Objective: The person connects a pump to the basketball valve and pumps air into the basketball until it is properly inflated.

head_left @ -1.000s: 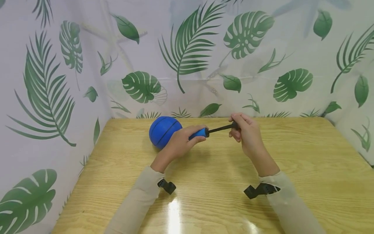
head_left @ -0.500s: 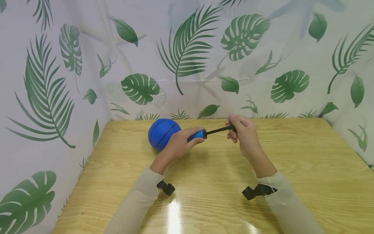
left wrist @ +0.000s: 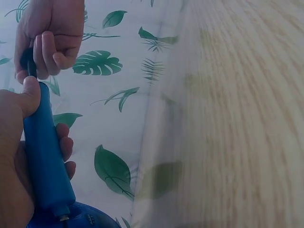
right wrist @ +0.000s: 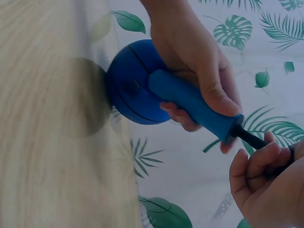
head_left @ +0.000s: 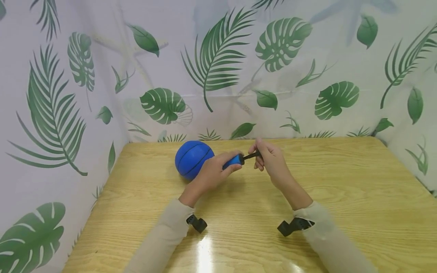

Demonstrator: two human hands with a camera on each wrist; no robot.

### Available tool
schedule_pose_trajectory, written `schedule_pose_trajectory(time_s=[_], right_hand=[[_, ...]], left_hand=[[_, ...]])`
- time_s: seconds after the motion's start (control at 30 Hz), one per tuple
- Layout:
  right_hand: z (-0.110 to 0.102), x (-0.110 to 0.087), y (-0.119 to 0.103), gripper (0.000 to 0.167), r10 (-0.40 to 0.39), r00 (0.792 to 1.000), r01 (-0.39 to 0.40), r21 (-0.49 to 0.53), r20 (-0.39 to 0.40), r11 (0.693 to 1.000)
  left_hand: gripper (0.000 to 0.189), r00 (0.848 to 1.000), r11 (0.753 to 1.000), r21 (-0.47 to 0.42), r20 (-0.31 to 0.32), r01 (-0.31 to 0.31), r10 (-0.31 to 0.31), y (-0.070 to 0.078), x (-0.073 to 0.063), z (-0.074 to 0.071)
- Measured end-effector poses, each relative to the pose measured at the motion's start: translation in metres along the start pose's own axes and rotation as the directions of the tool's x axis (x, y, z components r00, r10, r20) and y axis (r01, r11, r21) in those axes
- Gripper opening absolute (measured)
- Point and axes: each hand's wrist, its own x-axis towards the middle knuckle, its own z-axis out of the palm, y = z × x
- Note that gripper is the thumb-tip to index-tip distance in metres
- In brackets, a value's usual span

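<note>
A blue ball (head_left: 192,158) with black lines, like a small basketball, rests on the table toward the back. My left hand (head_left: 216,170) grips the blue barrel of a hand pump (left wrist: 45,142), fingers on one side and thumb on the other. The pump's lower end meets the ball in the left wrist view, where a thin needle shows at its tip. My right hand (head_left: 273,162) holds the pump's black handle, fingers curled round it. A short stretch of black rod (right wrist: 249,138) shows between handle and barrel. Part of the ball is hidden behind the left hand.
The wood-grain table (head_left: 239,235) runs back to a wall covering (head_left: 225,113) printed with green leaves, which also closes off the left and right sides. A black camera mount (head_left: 197,223) sits on the left wrist, another (head_left: 295,226) on the right.
My right hand has moved left toward my left hand, pushing the handle in, so much less of the rod shows. The left hand keeps its grip and the ball stays in place.
</note>
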Motion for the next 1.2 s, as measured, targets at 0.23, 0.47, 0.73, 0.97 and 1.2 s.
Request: schedule_pose_trajectory(time_s=[0.23, 0.47, 0.73, 0.97, 1.2], right_hand=[[0.013, -0.003, 0.012, 0.048, 0.062, 0.995, -0.057, -0.055, 0.083, 0.997], [0.010, -0.003, 0.010, 0.042, 0.086, 0.987, -0.086, -0.001, 0.135, 0.996], [-0.007, 0.001, -0.004, 0.042, 0.074, 0.990, -0.084, 0.086, 0.118, 0.993], [-0.020, 0.002, -0.015, 0.038, -0.033, 0.998, 0.015, 0.267, 0.060, 0.964], [-0.016, 0.001, -0.011, 0.034, -0.092, 0.991, 0.066, 0.251, 0.095, 0.966]], left_hand=[[0.052, 0.999, 0.998, 0.051, -0.005, -0.046, 0.046, -0.001, -0.002, 0.003], [0.049, 0.999, 0.998, 0.041, -0.007, -0.048, 0.049, 0.000, -0.002, -0.004], [0.048, 0.998, 0.994, 0.094, -0.038, -0.055, 0.059, -0.005, 0.000, -0.018], [0.048, 0.993, 0.993, 0.114, -0.109, -0.041, 0.054, -0.014, -0.002, -0.035], [0.045, 0.982, 0.986, 0.148, -0.161, -0.075, 0.099, -0.018, -0.003, -0.039]])
